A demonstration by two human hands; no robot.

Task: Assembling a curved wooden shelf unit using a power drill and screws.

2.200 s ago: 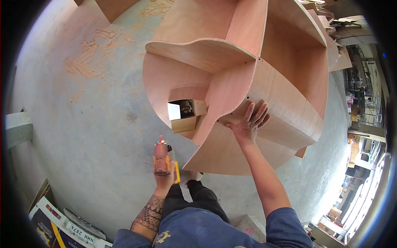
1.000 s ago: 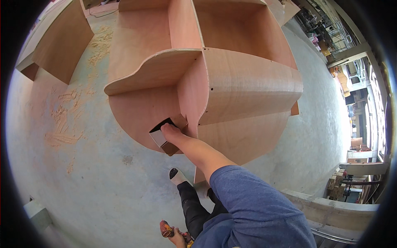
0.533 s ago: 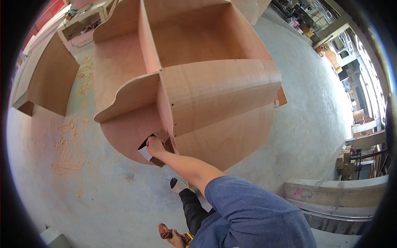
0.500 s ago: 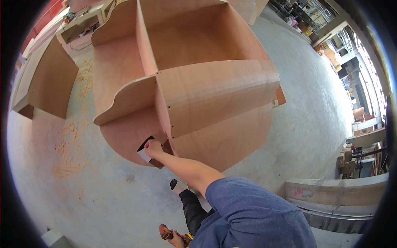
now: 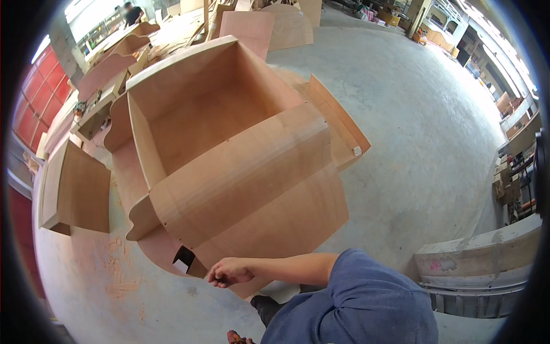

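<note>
My right hand (image 5: 229, 272) hangs just off the near edge of a large plywood cabinet (image 5: 252, 178). Its fingers are curled together around something small and dark that I cannot make out. Beside it, on the cabinet's rounded lower shelf, stands a small open box (image 5: 182, 261) with a dark inside and a white flap. At the bottom edge my left hand (image 5: 248, 341) is mostly cut off, closed on a reddish-brown cordless drill (image 5: 234, 337). Small dark holes or screw heads dot the cabinet's curved front panel.
A separate plywood box (image 5: 80, 189) stands on the floor at left, with wood shavings (image 5: 117, 269) nearby. A narrow plywood tray-like piece (image 5: 338, 123) lies beyond the cabinet. Pale beams (image 5: 475, 261) are at right. Far left, a person (image 5: 133, 14) stands near a workbench.
My right hand has come out from the small box and drawn back to the right, fingers curled. The view has swung up, showing more of the room; the drill has nearly left the picture.
</note>
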